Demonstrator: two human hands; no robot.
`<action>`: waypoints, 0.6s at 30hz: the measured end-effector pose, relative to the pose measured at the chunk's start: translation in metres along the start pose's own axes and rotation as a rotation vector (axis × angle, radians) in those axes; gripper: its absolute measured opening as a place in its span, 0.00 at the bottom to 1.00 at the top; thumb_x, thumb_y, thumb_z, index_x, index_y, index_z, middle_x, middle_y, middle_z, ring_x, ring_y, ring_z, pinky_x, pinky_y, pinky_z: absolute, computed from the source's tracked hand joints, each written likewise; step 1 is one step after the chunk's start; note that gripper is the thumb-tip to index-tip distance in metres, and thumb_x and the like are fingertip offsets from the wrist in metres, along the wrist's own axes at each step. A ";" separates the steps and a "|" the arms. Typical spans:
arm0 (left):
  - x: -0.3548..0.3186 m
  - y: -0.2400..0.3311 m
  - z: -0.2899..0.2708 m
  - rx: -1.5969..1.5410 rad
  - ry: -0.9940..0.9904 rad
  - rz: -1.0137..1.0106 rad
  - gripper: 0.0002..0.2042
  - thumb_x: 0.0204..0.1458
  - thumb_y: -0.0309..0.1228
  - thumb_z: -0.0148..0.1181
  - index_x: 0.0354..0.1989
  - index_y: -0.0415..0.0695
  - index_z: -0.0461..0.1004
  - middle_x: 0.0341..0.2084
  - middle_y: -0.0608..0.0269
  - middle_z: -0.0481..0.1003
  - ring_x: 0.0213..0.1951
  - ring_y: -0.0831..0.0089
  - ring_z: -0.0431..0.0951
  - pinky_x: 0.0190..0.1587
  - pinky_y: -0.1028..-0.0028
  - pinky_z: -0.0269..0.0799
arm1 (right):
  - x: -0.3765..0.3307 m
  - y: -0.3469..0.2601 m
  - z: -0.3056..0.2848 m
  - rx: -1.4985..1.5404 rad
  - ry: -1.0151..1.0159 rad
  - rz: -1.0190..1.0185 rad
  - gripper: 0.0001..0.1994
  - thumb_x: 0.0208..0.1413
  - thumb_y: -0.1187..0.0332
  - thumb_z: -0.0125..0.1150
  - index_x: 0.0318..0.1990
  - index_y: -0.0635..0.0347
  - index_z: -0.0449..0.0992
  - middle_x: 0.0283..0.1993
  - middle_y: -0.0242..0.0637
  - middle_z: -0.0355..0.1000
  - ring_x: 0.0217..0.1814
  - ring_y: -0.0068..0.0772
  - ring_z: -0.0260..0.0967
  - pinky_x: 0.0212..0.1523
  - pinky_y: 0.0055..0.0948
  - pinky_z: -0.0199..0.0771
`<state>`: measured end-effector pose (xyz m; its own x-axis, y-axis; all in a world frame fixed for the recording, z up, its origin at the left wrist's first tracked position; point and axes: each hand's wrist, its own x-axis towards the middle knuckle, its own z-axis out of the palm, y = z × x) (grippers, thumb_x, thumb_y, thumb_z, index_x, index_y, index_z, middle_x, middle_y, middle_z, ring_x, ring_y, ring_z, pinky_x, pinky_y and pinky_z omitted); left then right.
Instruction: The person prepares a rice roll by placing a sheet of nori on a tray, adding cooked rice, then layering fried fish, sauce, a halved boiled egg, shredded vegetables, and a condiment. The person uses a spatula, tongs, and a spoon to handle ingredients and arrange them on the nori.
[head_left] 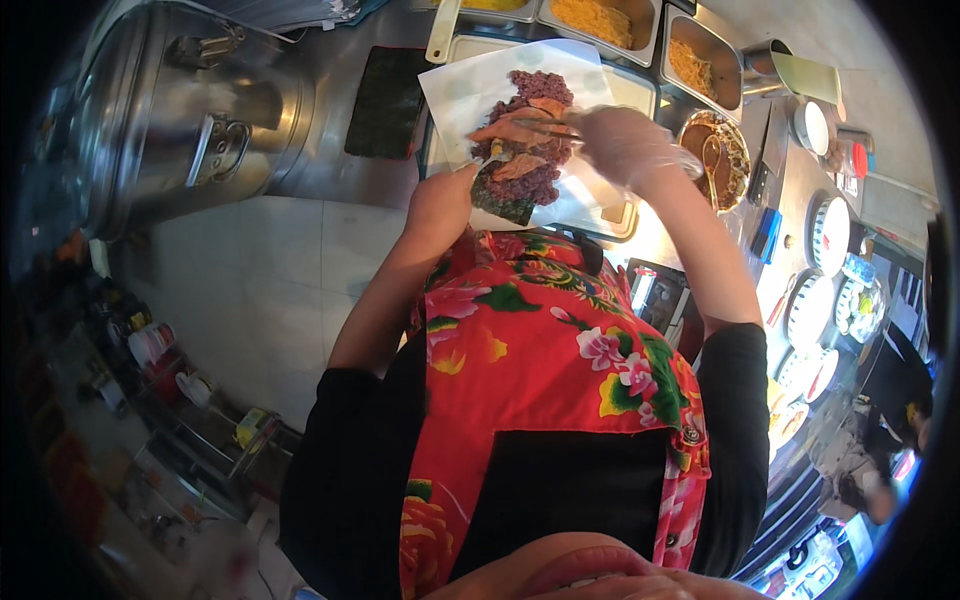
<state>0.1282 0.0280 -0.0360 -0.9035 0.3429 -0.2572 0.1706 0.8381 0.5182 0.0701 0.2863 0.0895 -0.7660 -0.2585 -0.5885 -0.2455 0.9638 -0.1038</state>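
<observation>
Purple rice is spread over a dark seaweed sheet, which lies on white paper. Orange-brown pieces of filling sit across the middle of the rice. My right hand, in a clear plastic glove, grips metal tongs whose ends reach over the filling. At the left edge of the rice my left hand is closed, with its fingertips mostly hidden; a small pale tip shows beside it, too blurred to name.
A tray lies beneath the paper. Dark seaweed sheets lie to its left, near a large steel pot. Metal pans of shredded orange food stand behind. At right are a bowl of brown sauce with a wooden spoon and several dishes.
</observation>
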 end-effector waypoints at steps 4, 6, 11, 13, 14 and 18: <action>-0.005 0.006 -0.002 -0.021 0.021 0.007 0.14 0.60 0.29 0.50 0.52 0.44 0.77 0.32 0.43 0.78 0.35 0.46 0.78 0.37 0.53 0.72 | -0.003 0.025 0.007 0.021 0.012 0.087 0.20 0.60 0.63 0.60 0.59 0.49 0.71 0.43 0.49 0.77 0.47 0.53 0.75 0.48 0.47 0.74; -0.006 0.012 -0.002 -0.062 0.080 0.040 0.14 0.60 0.29 0.50 0.52 0.45 0.77 0.31 0.44 0.78 0.35 0.46 0.78 0.37 0.53 0.72 | 0.001 0.029 0.013 0.041 -0.041 0.005 0.20 0.60 0.63 0.60 0.60 0.49 0.71 0.44 0.49 0.77 0.48 0.53 0.74 0.48 0.47 0.73; 0.014 0.024 0.010 -0.037 0.109 0.076 0.14 0.59 0.28 0.50 0.51 0.44 0.77 0.31 0.44 0.78 0.35 0.47 0.78 0.37 0.53 0.72 | -0.002 0.027 0.021 0.070 0.024 -0.019 0.14 0.60 0.63 0.59 0.52 0.53 0.74 0.42 0.46 0.78 0.48 0.52 0.74 0.47 0.47 0.74; 0.022 0.022 0.014 -0.015 0.056 0.043 0.14 0.59 0.28 0.50 0.51 0.44 0.77 0.31 0.44 0.78 0.35 0.47 0.78 0.37 0.53 0.72 | -0.010 0.032 0.020 0.139 0.077 0.046 0.15 0.60 0.63 0.59 0.53 0.53 0.73 0.42 0.47 0.77 0.47 0.53 0.75 0.47 0.47 0.74; 0.024 0.022 0.014 -0.002 0.065 0.033 0.14 0.59 0.28 0.50 0.51 0.44 0.77 0.32 0.44 0.78 0.35 0.47 0.78 0.37 0.53 0.72 | -0.013 0.036 0.019 0.138 0.067 0.135 0.15 0.60 0.63 0.59 0.53 0.53 0.73 0.42 0.48 0.77 0.47 0.53 0.75 0.46 0.48 0.74; 0.022 0.019 0.011 -0.017 0.086 0.090 0.14 0.59 0.27 0.49 0.51 0.43 0.77 0.31 0.44 0.78 0.35 0.46 0.78 0.37 0.52 0.72 | -0.014 0.040 0.020 0.123 0.084 0.027 0.15 0.60 0.64 0.59 0.52 0.56 0.72 0.39 0.49 0.77 0.44 0.54 0.76 0.45 0.48 0.75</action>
<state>0.1162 0.0562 -0.0408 -0.9152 0.3785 -0.1385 0.2467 0.7979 0.5500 0.0828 0.3296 0.0771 -0.8195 -0.2319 -0.5241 -0.1532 0.9698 -0.1897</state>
